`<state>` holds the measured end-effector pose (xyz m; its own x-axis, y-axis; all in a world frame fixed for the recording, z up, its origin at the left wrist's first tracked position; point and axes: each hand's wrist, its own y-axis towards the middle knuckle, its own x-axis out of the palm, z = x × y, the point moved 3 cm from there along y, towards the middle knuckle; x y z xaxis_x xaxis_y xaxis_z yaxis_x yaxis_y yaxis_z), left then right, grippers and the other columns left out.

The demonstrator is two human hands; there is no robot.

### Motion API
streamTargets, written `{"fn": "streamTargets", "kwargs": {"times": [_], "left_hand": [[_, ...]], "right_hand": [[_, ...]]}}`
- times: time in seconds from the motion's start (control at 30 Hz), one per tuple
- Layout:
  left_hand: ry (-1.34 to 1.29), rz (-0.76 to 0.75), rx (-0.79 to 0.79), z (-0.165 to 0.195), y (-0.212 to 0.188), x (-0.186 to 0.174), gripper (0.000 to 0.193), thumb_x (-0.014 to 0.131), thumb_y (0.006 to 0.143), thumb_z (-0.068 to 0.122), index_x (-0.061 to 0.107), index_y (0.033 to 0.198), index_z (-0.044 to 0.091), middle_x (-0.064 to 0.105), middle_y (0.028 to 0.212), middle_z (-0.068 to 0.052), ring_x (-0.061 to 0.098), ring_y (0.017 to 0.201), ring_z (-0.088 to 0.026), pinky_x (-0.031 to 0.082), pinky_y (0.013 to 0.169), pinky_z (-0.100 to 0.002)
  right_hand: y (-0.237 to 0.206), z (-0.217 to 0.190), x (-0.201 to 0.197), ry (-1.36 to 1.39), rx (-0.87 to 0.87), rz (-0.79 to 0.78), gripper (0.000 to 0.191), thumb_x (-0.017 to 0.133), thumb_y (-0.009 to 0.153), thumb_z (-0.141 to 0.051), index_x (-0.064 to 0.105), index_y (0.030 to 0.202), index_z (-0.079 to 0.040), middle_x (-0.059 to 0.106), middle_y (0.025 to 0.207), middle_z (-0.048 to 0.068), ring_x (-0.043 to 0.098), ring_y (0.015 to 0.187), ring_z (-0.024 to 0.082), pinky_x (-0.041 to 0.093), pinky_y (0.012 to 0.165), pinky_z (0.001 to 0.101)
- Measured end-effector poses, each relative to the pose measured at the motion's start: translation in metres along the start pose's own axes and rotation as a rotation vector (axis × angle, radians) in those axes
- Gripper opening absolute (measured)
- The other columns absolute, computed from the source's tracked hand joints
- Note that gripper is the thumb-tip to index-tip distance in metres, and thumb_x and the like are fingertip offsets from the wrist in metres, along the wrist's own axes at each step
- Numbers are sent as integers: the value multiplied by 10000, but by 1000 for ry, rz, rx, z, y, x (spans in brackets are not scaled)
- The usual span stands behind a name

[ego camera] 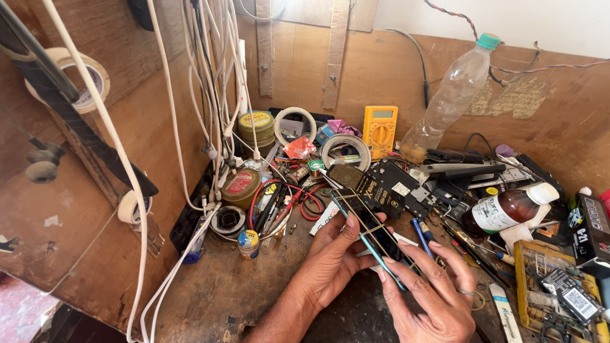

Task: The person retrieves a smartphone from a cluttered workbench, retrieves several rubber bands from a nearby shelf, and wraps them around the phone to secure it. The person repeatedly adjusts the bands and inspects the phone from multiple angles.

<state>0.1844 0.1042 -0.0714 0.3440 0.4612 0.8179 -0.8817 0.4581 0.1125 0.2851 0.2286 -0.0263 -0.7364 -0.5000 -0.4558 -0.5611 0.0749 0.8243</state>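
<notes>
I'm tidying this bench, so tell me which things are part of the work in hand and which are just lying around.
In hand:
- phone frame, held by both
- left hand
- right hand

Lying about:
- yellow multimeter
- plastic bottle, leaning on the wall
- brown bottle
- tape rolls
- solder tin
- white cables

two hands [337, 254] share one phone frame [372, 232]. on the bench: one yellow multimeter [380, 130], two bottles, one clear plastic [451, 95] and one brown [508, 209], two round tins [255, 126], and four tape rolls [295, 124], two of them on the left wall.
</notes>
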Motion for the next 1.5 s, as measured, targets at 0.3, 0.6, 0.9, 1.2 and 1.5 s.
{"fn": "streamTargets", "kwargs": {"times": [0.3,0.6,0.9,1.2,1.5], "left_hand": [[63,-29,16,0,-1,0,541,637,956,390,495,1400,115,657,1349,-122,650,1222,-290,604,925,-511],[95,-17,54,-2,-1,-3,552,643,946,445,550,1361,93,675,1327,-100,663,1182,-248,618,880,-474],[117,18,37,-4,-2,-5,629,737,891,410,551,1392,76,695,1314,-120,688,1093,-222,614,875,-407],[67,-39,28,-5,-2,-5,589,716,913,395,556,1389,87,682,1324,-108,675,1169,-213,619,906,-417],[66,-46,42,-4,-2,-5,556,703,928,383,557,1388,106,680,1323,-105,666,1146,-215,615,879,-424]], "right_hand": [[2,2,3,68,-2,-11,371,862,701,-144,785,1063,-114,741,1181,36,588,1249,259,429,1106,381],[5,-4,6,80,43,-50,334,829,759,-133,787,1088,-98,750,1198,38,628,1226,253,444,1097,389],[8,-9,11,56,48,-49,342,819,772,-125,787,1112,-111,742,1204,46,608,1251,277,439,1100,402],[13,-10,8,64,-2,-43,333,828,754,-121,797,1084,-146,732,1214,36,560,1281,291,452,1078,394],[16,-14,7,41,-44,-24,330,837,751,-111,802,1077,-156,735,1203,26,559,1266,284,448,1084,410]]}}
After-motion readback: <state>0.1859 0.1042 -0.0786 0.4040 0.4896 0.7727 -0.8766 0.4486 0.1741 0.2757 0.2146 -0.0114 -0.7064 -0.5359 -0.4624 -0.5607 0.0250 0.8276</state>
